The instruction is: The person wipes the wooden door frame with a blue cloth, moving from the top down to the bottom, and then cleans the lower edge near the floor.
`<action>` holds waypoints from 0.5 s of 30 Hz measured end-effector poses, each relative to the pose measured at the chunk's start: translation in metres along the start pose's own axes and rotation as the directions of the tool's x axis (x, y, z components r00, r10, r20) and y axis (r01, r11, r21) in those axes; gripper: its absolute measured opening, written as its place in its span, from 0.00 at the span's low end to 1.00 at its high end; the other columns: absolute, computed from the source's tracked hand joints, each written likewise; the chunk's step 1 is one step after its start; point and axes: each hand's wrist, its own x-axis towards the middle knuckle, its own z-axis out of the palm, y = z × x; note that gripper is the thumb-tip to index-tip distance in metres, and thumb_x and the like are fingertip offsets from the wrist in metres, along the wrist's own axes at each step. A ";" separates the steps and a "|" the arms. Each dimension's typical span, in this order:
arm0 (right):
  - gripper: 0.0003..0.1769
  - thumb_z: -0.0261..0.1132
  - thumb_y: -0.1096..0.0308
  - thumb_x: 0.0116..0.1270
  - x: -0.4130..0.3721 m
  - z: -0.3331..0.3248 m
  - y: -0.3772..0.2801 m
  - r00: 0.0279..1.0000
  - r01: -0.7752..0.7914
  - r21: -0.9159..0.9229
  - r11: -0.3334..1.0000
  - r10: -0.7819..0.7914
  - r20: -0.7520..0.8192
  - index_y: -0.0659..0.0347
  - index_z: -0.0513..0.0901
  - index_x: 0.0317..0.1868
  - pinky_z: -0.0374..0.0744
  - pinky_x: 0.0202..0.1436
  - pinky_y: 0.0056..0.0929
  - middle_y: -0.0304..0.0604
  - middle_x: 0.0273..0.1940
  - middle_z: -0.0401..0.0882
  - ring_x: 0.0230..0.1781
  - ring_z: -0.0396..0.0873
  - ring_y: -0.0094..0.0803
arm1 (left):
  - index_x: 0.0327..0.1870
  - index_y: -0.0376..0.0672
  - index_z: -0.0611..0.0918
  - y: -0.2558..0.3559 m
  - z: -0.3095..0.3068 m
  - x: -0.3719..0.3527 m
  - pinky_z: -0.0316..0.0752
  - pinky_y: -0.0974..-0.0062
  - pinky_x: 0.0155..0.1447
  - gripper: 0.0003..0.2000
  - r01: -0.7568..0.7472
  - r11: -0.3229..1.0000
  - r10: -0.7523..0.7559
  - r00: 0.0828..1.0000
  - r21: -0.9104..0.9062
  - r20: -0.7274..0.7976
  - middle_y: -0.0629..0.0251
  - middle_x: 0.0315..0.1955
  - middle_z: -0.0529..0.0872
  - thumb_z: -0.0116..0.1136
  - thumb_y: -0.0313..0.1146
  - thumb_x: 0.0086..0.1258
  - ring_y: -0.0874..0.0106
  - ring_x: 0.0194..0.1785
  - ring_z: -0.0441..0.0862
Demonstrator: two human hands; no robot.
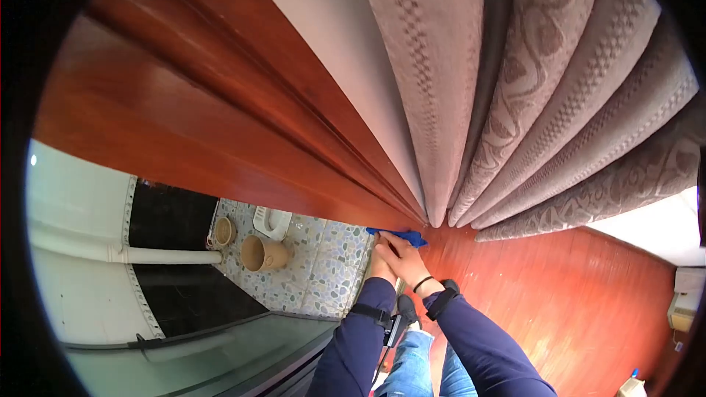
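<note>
A piece of blue cloth (415,238) lies low by the foot of the wooden door frame, bunched under my hands. My left hand (382,263) and my right hand (407,263) meet over it with their fingers bent and close together, both appearing to grip it. Where the hands overlap, some fingertips are hidden. Black bands circle both dark blue sleeves, and a thin black band is on my right wrist.
A brown wooden door frame (243,132) rises at the left, and patterned curtains (507,103) hang to the right above the red wooden floor (507,287). Through the doorway stand a tan bucket (254,254), a small basket (224,231) and a squat toilet (273,222). A glass sliding panel (213,356) is at lower left.
</note>
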 end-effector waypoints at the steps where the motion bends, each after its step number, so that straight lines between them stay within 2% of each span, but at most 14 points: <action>1: 0.30 0.62 0.51 0.67 -0.008 -0.002 -0.001 0.997 0.030 0.011 0.999 -0.029 -0.072 0.61 0.74 0.63 0.71 0.64 0.39 0.58 0.58 0.77 0.60 0.74 0.52 | 0.65 0.38 0.68 0.005 0.004 0.002 0.62 0.65 0.71 0.19 0.006 0.998 -0.001 0.995 -0.055 0.095 0.54 0.60 0.72 0.42 0.38 0.79 0.62 0.63 0.70; 3: 0.29 0.63 0.54 0.67 -0.020 -0.007 -0.004 0.992 0.041 0.154 0.987 -0.022 -0.123 0.60 0.74 0.64 0.70 0.65 0.38 0.57 0.60 0.75 0.62 0.72 0.50 | 0.64 0.39 0.69 0.020 0.018 0.000 0.63 0.65 0.71 0.18 0.048 0.995 -0.038 0.992 0.087 -0.120 0.55 0.59 0.73 0.43 0.38 0.79 0.63 0.62 0.71; 4: 0.29 0.63 0.55 0.67 -0.028 -0.007 -0.004 0.989 0.047 0.223 0.974 -0.014 -0.146 0.60 0.73 0.64 0.69 0.66 0.38 0.57 0.61 0.74 0.63 0.72 0.49 | 0.62 0.38 0.69 0.039 0.050 -0.010 0.64 0.64 0.70 0.16 0.149 0.982 -0.100 0.928 0.112 -0.360 0.53 0.56 0.74 0.47 0.33 0.77 0.62 0.60 0.72; 5: 0.31 0.63 0.58 0.68 -0.037 -0.004 0.001 0.978 0.060 0.226 0.972 -0.012 -0.207 0.62 0.69 0.68 0.66 0.69 0.36 0.59 0.64 0.70 0.66 0.69 0.46 | 0.68 0.36 0.62 0.041 0.051 -0.017 0.70 0.66 0.66 0.23 0.162 0.965 -0.101 0.956 0.208 -0.275 0.54 0.61 0.72 0.46 0.39 0.79 0.63 0.61 0.74; 8: 0.33 0.61 0.60 0.70 -0.053 0.016 0.021 0.882 0.023 0.036 0.999 -0.003 -0.472 0.66 0.65 0.70 0.62 0.72 0.36 0.62 0.65 0.68 0.68 0.66 0.45 | 0.63 0.33 0.66 0.028 0.059 -0.036 0.71 0.66 0.61 0.20 0.078 0.927 0.009 0.973 0.366 -0.232 0.54 0.56 0.75 0.45 0.39 0.79 0.67 0.57 0.75; 9: 0.35 0.59 0.61 0.71 -0.055 0.019 0.027 0.874 0.037 0.024 0.999 -0.021 -0.485 0.69 0.60 0.72 0.65 0.70 0.34 0.64 0.65 0.68 0.66 0.68 0.46 | 0.63 0.32 0.66 0.039 0.073 -0.045 0.71 0.67 0.60 0.21 0.095 0.859 -0.015 0.987 0.504 -0.161 0.51 0.54 0.76 0.46 0.39 0.78 0.66 0.56 0.74; 10: 0.35 0.59 0.61 0.72 -0.053 0.016 0.015 0.887 0.016 0.199 0.980 0.078 -0.455 0.69 0.59 0.72 0.67 0.69 0.33 0.63 0.65 0.68 0.65 0.70 0.45 | 0.63 0.31 0.66 0.041 0.080 -0.050 0.70 0.67 0.60 0.21 0.071 0.809 0.018 0.989 0.583 -0.145 0.51 0.54 0.76 0.46 0.39 0.78 0.65 0.56 0.74; 12: 0.35 0.58 0.61 0.72 -0.048 0.014 -0.007 0.903 -0.032 0.526 0.850 0.250 -0.350 0.70 0.58 0.73 0.69 0.66 0.30 0.62 0.64 0.69 0.63 0.72 0.44 | 0.63 0.30 0.65 0.042 0.087 -0.056 0.70 0.67 0.60 0.22 0.021 0.687 0.076 0.992 0.727 -0.100 0.50 0.52 0.77 0.46 0.39 0.78 0.63 0.55 0.74; 13: 0.35 0.56 0.62 0.72 -0.039 0.025 0.003 0.888 0.013 0.553 0.833 0.245 -0.389 0.70 0.56 0.73 0.75 0.57 0.29 0.60 0.55 0.76 0.53 0.77 0.43 | 0.60 0.29 0.69 0.044 0.088 -0.056 0.69 0.67 0.61 0.20 0.048 0.620 0.097 0.986 0.783 -0.137 0.50 0.55 0.75 0.47 0.37 0.77 0.61 0.55 0.74; 15: 0.30 0.54 0.65 0.73 -0.027 0.025 -0.003 0.863 -0.053 0.455 0.889 0.270 -0.428 0.70 0.60 0.71 0.76 0.51 0.30 0.55 0.49 0.78 0.46 0.77 0.37 | 0.60 0.31 0.71 0.045 0.068 -0.052 0.69 0.73 0.60 0.18 -0.080 0.394 0.242 0.970 0.916 -0.019 0.57 0.56 0.74 0.48 0.35 0.78 0.68 0.55 0.73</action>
